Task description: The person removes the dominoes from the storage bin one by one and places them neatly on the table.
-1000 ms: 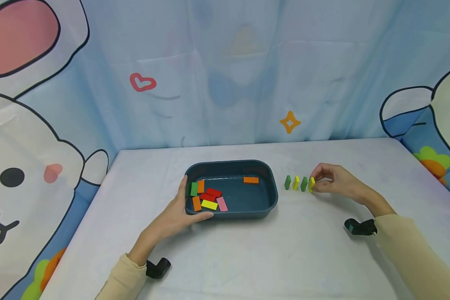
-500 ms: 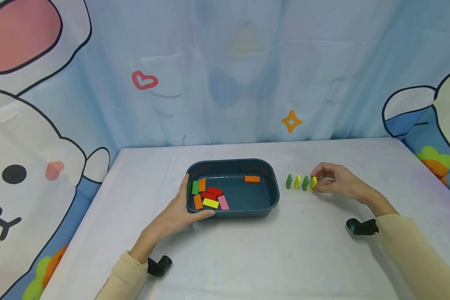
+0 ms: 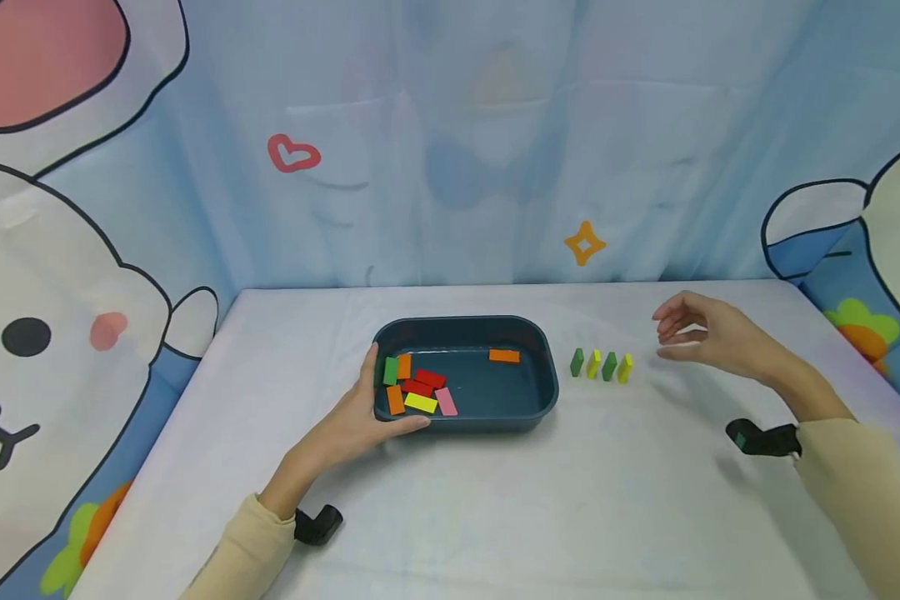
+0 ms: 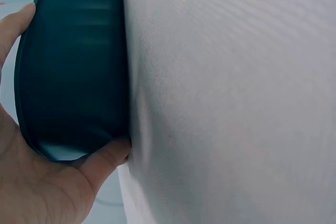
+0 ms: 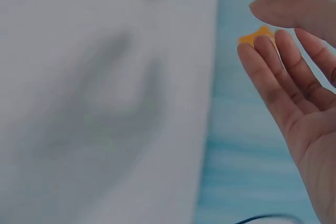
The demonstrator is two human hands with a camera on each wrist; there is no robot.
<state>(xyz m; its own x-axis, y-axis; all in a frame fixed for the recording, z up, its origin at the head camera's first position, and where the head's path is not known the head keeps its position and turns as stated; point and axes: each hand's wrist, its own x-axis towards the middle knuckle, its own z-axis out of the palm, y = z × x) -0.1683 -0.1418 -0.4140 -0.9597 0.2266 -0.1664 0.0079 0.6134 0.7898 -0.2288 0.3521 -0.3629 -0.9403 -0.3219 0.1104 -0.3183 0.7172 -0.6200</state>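
Observation:
My left hand [image 3: 348,429] grips the left end of a dark teal plastic tray [image 3: 495,423], thumb along the front wall and fingers at the left side. In the left wrist view, the thumb [image 4: 107,161] presses the tray's outer wall [image 4: 73,77]. To the tray's right, several domino blocks stand upright in a row, alternating green [image 3: 577,362] and yellow, ending in a yellow domino [image 3: 625,368]. My right hand [image 3: 727,337] is raised right of that last domino, apart from it. Its fingers are loosely bent and hold nothing, as the right wrist view also shows.
Inside the tray, orange, green, red, yellow and pink dominoes lie mostly in the left part; one orange domino [image 3: 504,356] lies by itself near the back right. A white cloth [image 3: 495,517] covers the table, with a printed blue curtain [image 3: 450,150] behind it.
My right hand has let go of the last yellow domino and moved up and to the right. That domino stays standing at the row's end. My left hand keeps its hold on the tray.

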